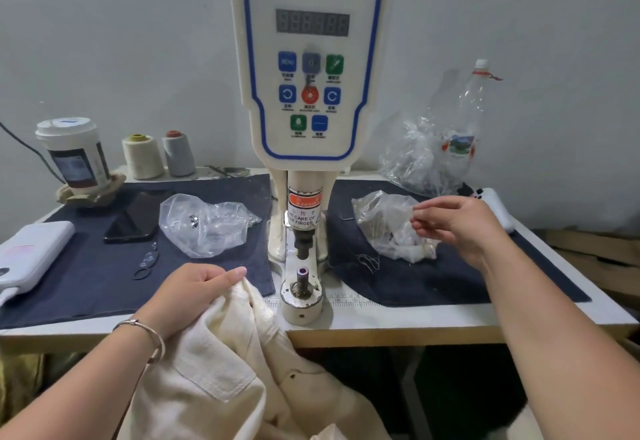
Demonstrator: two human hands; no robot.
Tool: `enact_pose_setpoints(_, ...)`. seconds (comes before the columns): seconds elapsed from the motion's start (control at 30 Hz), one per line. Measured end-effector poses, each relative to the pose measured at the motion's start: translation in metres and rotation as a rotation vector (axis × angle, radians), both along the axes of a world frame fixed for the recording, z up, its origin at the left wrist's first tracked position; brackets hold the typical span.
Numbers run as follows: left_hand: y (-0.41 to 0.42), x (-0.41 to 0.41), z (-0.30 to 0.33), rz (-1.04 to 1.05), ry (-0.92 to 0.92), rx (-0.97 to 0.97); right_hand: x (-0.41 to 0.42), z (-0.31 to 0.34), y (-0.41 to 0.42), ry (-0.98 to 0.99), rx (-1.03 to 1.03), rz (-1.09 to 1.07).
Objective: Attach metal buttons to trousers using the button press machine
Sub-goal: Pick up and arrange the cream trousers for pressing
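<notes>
- The press (304, 127) stands upright at the middle of the worktop (398, 321), its control panel facing the camera and its lower die (302, 271) bare on the round base at the front edge.
- The cream trousers (242, 370) hang off the front edge of the worktop, just left of the die, bunched below the left hand.
- The left hand (194, 292) pinches the top fold of the trousers between thumb and curled fingers; a bangle (149, 335) sits on that wrist.
- The right hand (457, 224) hovers over the right side of the worktop, its grip narrow, fingertips drawn together at the edge of a clear bag (388, 224); whether they hold a button or the plastic cannot be told.
- That bag lies on a dark cloth (433, 280) right of the press.
- A second clear bag (204, 224) with a few metal pieces lies on a dark cloth (86, 283) left of the press.
- Near it lie a phone (138, 217), a white box (31, 252) and some small rings (147, 263).
- A lidded cup (74, 155) and two thread cones (159, 157) stand along the back at the left.
- At the back right sit a crumpled bag (415, 159) and a clear bottle (467, 117).
</notes>
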State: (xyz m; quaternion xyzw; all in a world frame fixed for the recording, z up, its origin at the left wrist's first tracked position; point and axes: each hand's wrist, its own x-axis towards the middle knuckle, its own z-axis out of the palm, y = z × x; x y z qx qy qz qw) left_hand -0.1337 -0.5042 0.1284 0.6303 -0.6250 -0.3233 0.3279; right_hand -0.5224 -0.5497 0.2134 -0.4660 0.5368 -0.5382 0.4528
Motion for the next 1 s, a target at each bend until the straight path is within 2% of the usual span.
enact_pose_setpoints(0.3, 0.002, 0.001, 0.001, 0.001, 0.002, -0.017, 0.08, -0.017, 0.036, -0.028, 0.06, 0.204)
enact_pose_setpoints(0.47, 0.002, 0.001, 0.002, 0.005, 0.006, -0.018, 0.122, -0.026, 0.047, -0.132, 0.043, 0.254)
enact_pose_setpoints(0.67, 0.003, -0.001, 0.004, 0.012, -0.008, -0.021, 0.138, -0.021, 0.051, -0.211, 0.109, 0.218)
enact_pose_setpoints(1.0, 0.004, -0.003, 0.004, 0.022, 0.023, -0.005, 0.138, -0.025, 0.059, -0.334, 0.242, 0.275)
